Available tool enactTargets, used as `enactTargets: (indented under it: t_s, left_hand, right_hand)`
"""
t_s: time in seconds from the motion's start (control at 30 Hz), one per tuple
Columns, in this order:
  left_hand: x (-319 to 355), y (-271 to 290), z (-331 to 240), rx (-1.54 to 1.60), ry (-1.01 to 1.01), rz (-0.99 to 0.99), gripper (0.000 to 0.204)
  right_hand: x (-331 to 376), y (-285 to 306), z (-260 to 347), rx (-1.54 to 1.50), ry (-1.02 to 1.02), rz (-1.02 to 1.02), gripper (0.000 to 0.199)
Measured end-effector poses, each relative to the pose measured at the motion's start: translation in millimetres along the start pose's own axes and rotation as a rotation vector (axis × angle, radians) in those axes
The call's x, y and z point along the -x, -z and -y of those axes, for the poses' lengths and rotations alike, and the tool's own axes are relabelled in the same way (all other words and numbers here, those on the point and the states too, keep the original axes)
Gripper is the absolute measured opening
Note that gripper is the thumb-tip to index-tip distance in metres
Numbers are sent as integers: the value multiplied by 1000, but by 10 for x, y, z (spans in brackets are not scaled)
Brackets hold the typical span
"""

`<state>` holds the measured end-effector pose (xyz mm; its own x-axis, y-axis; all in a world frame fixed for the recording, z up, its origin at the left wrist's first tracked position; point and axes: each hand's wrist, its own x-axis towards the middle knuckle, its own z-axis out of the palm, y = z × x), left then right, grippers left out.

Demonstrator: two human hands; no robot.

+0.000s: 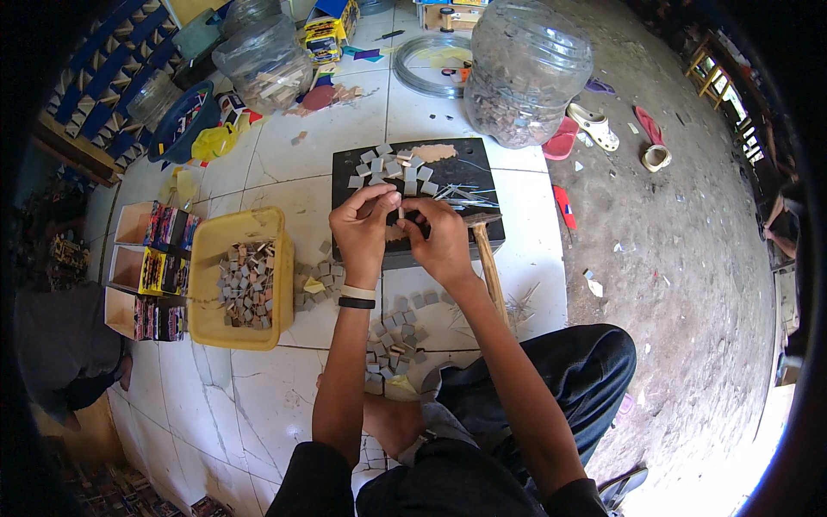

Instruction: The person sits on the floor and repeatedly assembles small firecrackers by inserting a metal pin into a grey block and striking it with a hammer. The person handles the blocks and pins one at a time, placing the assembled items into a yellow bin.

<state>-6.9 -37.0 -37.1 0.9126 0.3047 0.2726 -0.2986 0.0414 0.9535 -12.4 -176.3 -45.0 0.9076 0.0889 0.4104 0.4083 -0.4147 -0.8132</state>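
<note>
My left hand [360, 234] and my right hand [442, 241] meet over a black block-like board [345, 172]. Both are closed in a pinch on a small wooden piece [400, 212], mostly covered by the fingertips. Beyond the fingers, several small grey-faced square pieces [412, 174] lie scattered on the board. Thin metal wire pins [469, 197] are heaped toward its right side. Beside my right hand a hammer [489, 263] rests against the board, its wooden handle pointing toward me. More loose grey squares [396, 332] lie on the tiles under my forearms.
Left of my arms stands a yellow tub [200, 284] holding many small pieces, next to open cardboard boxes [129, 269]. Large plastic jars [527, 73] [263, 65] stand farther back with a wire coil [431, 84]. Sandals [594, 125] lie on the rough floor at right. Another person [69, 345] sits at far left.
</note>
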Motion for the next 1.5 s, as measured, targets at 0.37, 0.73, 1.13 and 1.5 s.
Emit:
enactTargets:
  t_s: [0.37, 0.73, 1.13, 1.5]
  left_hand:
    - [45, -51, -33, 24, 28, -39, 12]
    - [106, 73, 8, 75, 103, -112, 19]
    - [95, 90, 36, 121, 163, -130, 22]
    - [343, 97, -222, 88, 181, -114, 18]
  right_hand:
    - [0, 8, -2, 15, 8, 14, 28]
    - [13, -20, 0, 23, -1, -40, 38]
    - [-10, 22, 3, 55, 52, -43, 46]
    - [137, -22, 381, -158, -16, -143, 12]
